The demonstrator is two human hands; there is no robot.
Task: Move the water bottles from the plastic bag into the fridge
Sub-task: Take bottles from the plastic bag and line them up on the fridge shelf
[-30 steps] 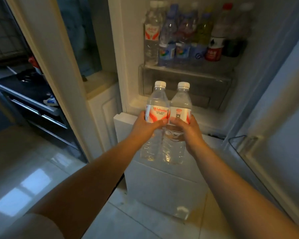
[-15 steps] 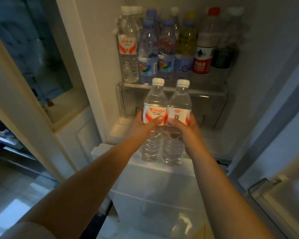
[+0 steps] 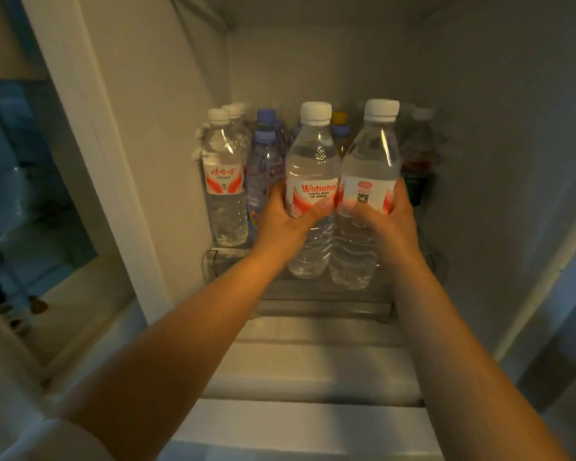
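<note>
— Clear plastic, white caps: two water bottles, side by side and touching, held upright in front of the open fridge point(image 3: 167, 134).

— Which hand has which?

— The left hand point(image 3: 281, 224) grips the left bottle point(image 3: 311, 168), the one with the red and white label; its fingers wrap round the far side and the thumb lies across the label's lower edge. The right hand point(image 3: 388, 221) grips the right bottle point(image 3: 369, 168) the same way, fingers clamped round the label.

— Are they on the shelf?

— Both hang in front of the shelf point(image 3: 213, 257), their bases lower than its front edge, so neither stands on it.

— What stands on that shelf?

— A row of bottles. At the left a clear bottle with a white cap point(image 3: 225, 181), next to it one with a pale purple cap point(image 3: 263, 174), a yellow cap point(image 3: 339, 117) showing between the held pair, and a dark bottle point(image 3: 416, 174) at the right, blurred.
</note>
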